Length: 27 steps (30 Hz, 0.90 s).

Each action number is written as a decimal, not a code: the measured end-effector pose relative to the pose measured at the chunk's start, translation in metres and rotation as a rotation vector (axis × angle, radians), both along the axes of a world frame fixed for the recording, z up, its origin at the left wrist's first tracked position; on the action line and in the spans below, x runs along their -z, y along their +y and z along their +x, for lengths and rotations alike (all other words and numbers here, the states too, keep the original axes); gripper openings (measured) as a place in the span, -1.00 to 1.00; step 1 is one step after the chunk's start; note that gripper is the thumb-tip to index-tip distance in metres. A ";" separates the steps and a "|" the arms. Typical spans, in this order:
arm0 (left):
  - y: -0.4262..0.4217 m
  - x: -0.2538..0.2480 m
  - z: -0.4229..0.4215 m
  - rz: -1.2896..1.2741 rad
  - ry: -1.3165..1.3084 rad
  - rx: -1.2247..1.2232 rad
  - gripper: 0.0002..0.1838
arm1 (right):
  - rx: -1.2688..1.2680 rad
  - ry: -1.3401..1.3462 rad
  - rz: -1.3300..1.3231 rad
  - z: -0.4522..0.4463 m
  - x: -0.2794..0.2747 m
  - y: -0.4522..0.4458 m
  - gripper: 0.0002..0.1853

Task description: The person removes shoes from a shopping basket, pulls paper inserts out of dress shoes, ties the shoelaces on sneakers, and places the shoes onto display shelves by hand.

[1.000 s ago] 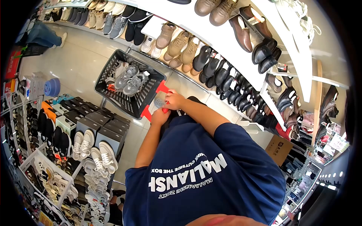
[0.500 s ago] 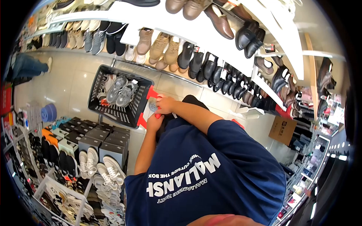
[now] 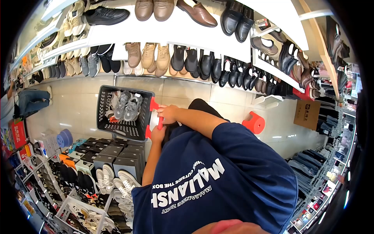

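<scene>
My right hand (image 3: 169,114) is wrapped round the red handle (image 3: 160,123) of a dark perforated basket cart (image 3: 145,102). Just below it, my left hand (image 3: 157,134) is closed on the lower part of the same handle. Inside the basket lie grey sneakers (image 3: 132,107), with a lighter pair beside them and something orange-red underneath. The basket stands to the left of both hands, its red brackets (image 3: 154,103) joining it to the handle.
Shelves of shoes (image 3: 148,38) run along the top. Stacked shoe boxes (image 3: 126,160) and white sneakers (image 3: 105,176) stand lower left. A blue stool (image 3: 64,138) and a person in jeans (image 3: 33,102) are far left. A red stool (image 3: 255,123) and cardboard box (image 3: 307,115) are right.
The view has turned, so the upper shelf now lies more level and the red stool shows fully on the right. Both hands have stayed on the handle.
</scene>
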<state>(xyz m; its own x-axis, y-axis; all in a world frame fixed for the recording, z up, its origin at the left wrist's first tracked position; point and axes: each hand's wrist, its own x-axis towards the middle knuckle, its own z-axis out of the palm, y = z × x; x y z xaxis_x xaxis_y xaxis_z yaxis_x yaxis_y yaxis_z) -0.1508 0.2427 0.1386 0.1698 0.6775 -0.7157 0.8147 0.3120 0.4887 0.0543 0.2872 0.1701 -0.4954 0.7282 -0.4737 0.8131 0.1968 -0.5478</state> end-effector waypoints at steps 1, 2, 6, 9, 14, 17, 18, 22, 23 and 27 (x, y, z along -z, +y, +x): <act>-0.006 0.004 -0.001 0.008 0.014 -0.011 -0.47 | -0.013 -0.008 0.000 0.004 -0.007 -0.004 -0.45; -0.012 0.007 -0.003 0.034 0.021 -0.012 -0.48 | -0.019 0.002 -0.008 0.008 -0.010 -0.008 -0.43; -0.027 -0.018 0.010 0.092 0.143 -0.010 -0.49 | -0.027 0.044 -0.097 0.026 -0.019 -0.027 -0.30; -0.038 -0.032 0.026 0.085 0.256 -0.012 -0.45 | -0.090 0.060 -0.082 0.041 -0.017 -0.044 -0.19; -0.072 -0.031 0.053 0.088 0.336 -0.007 -0.44 | -0.080 0.130 -0.107 0.076 -0.017 -0.082 -0.13; -0.099 -0.035 0.073 0.179 0.292 -0.078 -0.49 | -0.083 0.135 -0.098 0.092 -0.016 -0.110 -0.07; -0.109 -0.032 0.079 0.252 0.290 -0.093 -0.44 | -0.086 0.124 -0.103 0.099 -0.022 -0.117 -0.05; -0.139 -0.034 0.102 0.151 0.325 -0.113 -0.38 | -0.065 0.068 -0.141 0.124 -0.047 -0.147 0.00; -0.147 -0.038 0.110 0.153 0.323 -0.110 -0.37 | -0.065 0.057 -0.139 0.131 -0.052 -0.155 0.00; -0.183 -0.046 0.133 0.245 0.302 -0.094 -0.52 | -0.057 0.061 -0.092 0.155 -0.051 -0.192 0.03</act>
